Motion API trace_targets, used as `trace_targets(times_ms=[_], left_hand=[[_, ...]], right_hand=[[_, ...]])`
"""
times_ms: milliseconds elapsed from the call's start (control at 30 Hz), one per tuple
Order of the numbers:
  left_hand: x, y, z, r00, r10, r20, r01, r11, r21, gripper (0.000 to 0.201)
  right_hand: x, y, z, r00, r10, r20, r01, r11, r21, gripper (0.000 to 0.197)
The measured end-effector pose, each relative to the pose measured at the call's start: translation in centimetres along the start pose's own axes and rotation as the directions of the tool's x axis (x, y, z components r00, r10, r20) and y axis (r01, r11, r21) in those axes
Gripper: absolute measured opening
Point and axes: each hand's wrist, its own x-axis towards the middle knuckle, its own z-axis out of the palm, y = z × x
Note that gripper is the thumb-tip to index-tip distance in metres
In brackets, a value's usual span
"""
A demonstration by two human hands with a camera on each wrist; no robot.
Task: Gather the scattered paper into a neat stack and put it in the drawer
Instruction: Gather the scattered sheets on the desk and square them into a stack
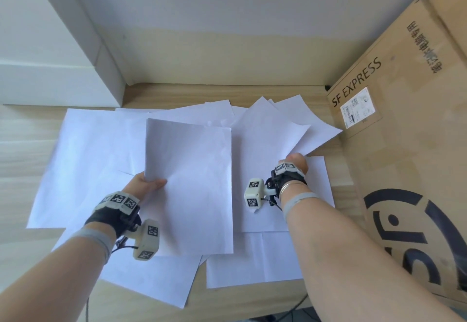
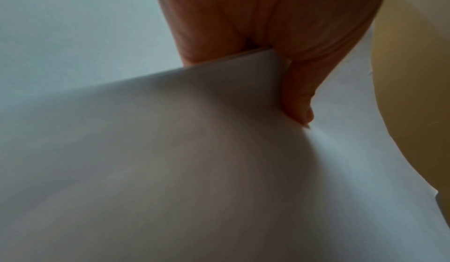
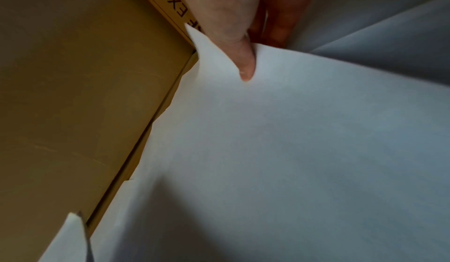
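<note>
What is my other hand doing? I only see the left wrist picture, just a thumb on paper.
Observer: Your right hand pinches the right-side sheet, next to a cardboard box.
Operator: Is there lots more paper?
Observer: Yes, many loose sheets lie overlapping across the wooden table.
Operator: Which one have I got?
Observer: Your left hand grips the middle sheet by its left edge, raised over the others.
</note>
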Motion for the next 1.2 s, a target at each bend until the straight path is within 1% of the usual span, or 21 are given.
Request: trace_targets(times_ms=[33, 67, 133, 167, 200, 233, 333, 367, 400, 433, 467, 533, 567, 633, 667, 767, 833, 967, 1133, 1200], left_hand=[[-0.1, 0.1, 0.0, 1.0, 0.0, 0.002, 0.0, 1.0, -0.002, 0.003], [-0.1, 0.1, -0.1, 1.0, 0.001, 0.004, -0.001, 1.0, -0.005, 0.003], [-0.2, 0.2, -0.3, 1.0, 0.004, 0.008, -0.004, 1.0, -0.011, 0.004], [-0.2, 0.3, -0.3, 1.0, 0.008, 0.008, -0.008, 1.0, -0.011, 0.004], [-0.3, 0.4, -0.4, 1.0, 0.012, 0.005, -0.012, 1.0, -0.009, 0.004], [-0.4, 0.4, -0.4, 1.0, 0.015, -0.001, -0.015, 1.0, -0.007, 0.003], [-1.1, 0.6, -0.2, 1.0, 0.022, -0.011, -0.022, 1.0, -0.004, 0.011], [-1.2, 0.6, -0.2, 1.0, 0.022, -0.014, -0.022, 1.0, -0.003, 0.012], [-1.3, 0.6, -0.2, 1.0, 0.022, -0.01, -0.022, 1.0, 0.0, 0.011], [-1.4, 0.6, -0.2, 1.0, 0.02, -0.005, -0.02, 1.0, 0.001, 0.009], [-1.4, 0.5, -0.3, 1.0, 0.02, -0.001, -0.02, 1.0, 0.007, 0.01], [-1.3, 0.2, -0.4, 1.0, 0.018, 0.008, -0.018, 1.0, 0.009, 0.01], [-1.3, 0.1, -0.5, 1.0, 0.017, 0.011, -0.017, 1.0, 0.005, 0.009], [-1.4, -0.3, -0.6, 1.0, 0.013, 0.009, -0.013, 1.0, 0.003, 0.006], [-1.4, -0.5, -0.7, 1.0, 0.008, 0.009, -0.008, 1.0, 0.001, 0.007], [-1.6, -1.0, -0.8, 1.0, -0.003, 0.013, 0.003, 1.0, 0.008, 0.01], [-1.7, -1.4, -0.9, 1.0, -0.004, 0.008, 0.004, 1.0, 0.019, 0.008], [-1.9, -2.2, -1.1, 1.0, -0.019, -0.002, 0.019, 0.999, 0.03, 0.008], [-2.1, -2.6, -0.7, 1.0, -0.009, -0.003, 0.009, 1.0, 0.024, 0.008], [-2.3, -2.4, -0.4, 1.0, -0.003, -0.002, 0.003, 1.0, 0.022, 0.008]], right_hand=[[-0.4, 0.1, 0.0, 1.0, -0.001, -0.026, -0.002, 0.992, -0.127, 0.008], [-0.4, 0.3, -0.3, 0.995, -0.024, -0.1, 0.002, 0.977, -0.213, 0.012], [-0.7, 0.6, -0.9, 0.986, -0.111, -0.125, 0.073, 0.957, -0.279, 0.02], [-0.8, 0.7, -1.1, 0.983, -0.145, -0.113, 0.109, 0.954, -0.279, 0.023], [-0.8, 0.7, -1.3, 0.984, -0.151, -0.096, 0.118, 0.952, -0.281, 0.027], [-0.8, 0.7, -1.6, 0.986, -0.146, -0.08, 0.118, 0.951, -0.284, 0.034], [-1.5, 0.7, -2.8, 0.992, -0.128, -0.002, 0.119, 0.933, -0.339, 0.073], [-1.7, 0.7, -2.9, 0.994, -0.103, 0.031, 0.107, 0.918, -0.383, 0.079], [-1.9, 0.8, -2.9, 0.995, -0.068, 0.077, 0.094, 0.898, -0.431, 0.078], [-2.1, 0.9, -2.9, 0.993, -0.04, 0.114, 0.09, 0.87, -0.485, 0.071], [-2.4, 1.0, -2.9, 0.99, -0.023, 0.14, 0.096, 0.834, -0.543, 0.06], [-3.0, 1.4, -2.6, 0.99, -0.015, 0.141, 0.103, 0.759, -0.642, 0.042], [-3.2, 1.7, -2.3, 0.991, -0.018, 0.13, 0.102, 0.735, -0.67, 0.039], [-3.4, 2.5, -1.6, 0.992, -0.03, 0.124, 0.107, 0.725, -0.68, 0.039], [-3.5, 2.7, -1.2, 0.992, -0.037, 0.12, 0.109, 0.728, -0.677, 0.042], [-4.1, 3.7, -0.6, 0.997, -0.032, 0.075, 0.074, 0.75, -0.658, 0.063], [-4.3, 4.3, -0.3, 0.998, -0.033, 0.05, 0.058, 0.755, -0.653, 0.069], [-4.6, 4.3, -0.2, 0.999, -0.024, 0.027, 0.036, 0.759, -0.65, 0.067], [-5.0, 3.9, -0.6, 0.992, -0.015, 0.125, 0.082, 0.832, -0.549, 0.063], [-5.1, 4.3, -1.0, 0.99, -0.004, 0.14, 0.079, 0.845, -0.529, 0.067]])
